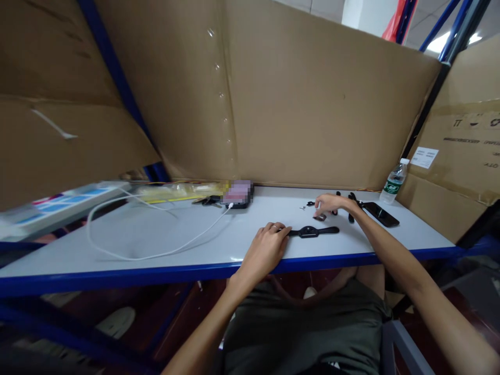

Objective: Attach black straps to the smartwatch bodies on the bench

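Note:
A black watch with its strap [314, 231] lies flat on the grey table [156, 237]. My left hand [267, 249] rests on the table at the strap's left end, fingers curled and touching it. My right hand [332, 203] reaches farther back, fingertips down on a small dark part [319, 217]. Around that hand lie several small black strap pieces [350, 200] and a tiny metal bit [302, 208].
A black phone [380, 213] lies at the right, a water bottle [394, 182] stands behind it. A white cable [148, 245] loops from a charging device [237, 195] at the back. Cardboard walls [312, 104] enclose the table; a power strip [66, 200] sits left.

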The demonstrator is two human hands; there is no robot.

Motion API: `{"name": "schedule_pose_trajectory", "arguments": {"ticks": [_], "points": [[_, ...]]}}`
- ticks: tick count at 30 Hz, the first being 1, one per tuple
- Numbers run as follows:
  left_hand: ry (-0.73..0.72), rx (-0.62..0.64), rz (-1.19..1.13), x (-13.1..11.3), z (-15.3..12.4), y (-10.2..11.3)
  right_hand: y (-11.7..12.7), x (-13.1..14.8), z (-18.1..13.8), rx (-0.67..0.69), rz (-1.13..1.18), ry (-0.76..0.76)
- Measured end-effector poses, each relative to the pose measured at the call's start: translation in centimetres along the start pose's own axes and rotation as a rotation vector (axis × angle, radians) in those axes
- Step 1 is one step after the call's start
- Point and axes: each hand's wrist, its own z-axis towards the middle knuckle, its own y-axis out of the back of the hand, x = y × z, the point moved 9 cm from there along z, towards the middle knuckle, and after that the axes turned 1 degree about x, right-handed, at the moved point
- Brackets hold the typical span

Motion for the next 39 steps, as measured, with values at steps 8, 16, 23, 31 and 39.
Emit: {"name": "schedule_pose_trajectory", "arguments": {"ticks": [8, 16, 23, 31, 39], "points": [[-0.022, -0.017, -0.016, 0.6, -0.2, -0.4, -1.1, 0.8, -0.2, -0.013, 0.001, -0.024], [-0.027, -0.020, -0.027, 1.1, -0.3, -0.7, -2.3, 2.4, 0.6, -0.058, 0.420, 0.139], [-0.014, 0.010, -0.032, 1.1, -0.2, -0.7, -2.2, 4.0, -1.3, -0.005, 0.721, 0.341], [-0.025, -0.026, -0.008, 1.1, -0.2, -0.4, -3.7, 5.3, -2.2, 0.195, 0.817, 0.382], [-0.028, -0.023, 0.030, 1.0, -0.2, -0.4, -4.4, 5.4, -2.0, 0.199, 0.764, 0.349]]}}
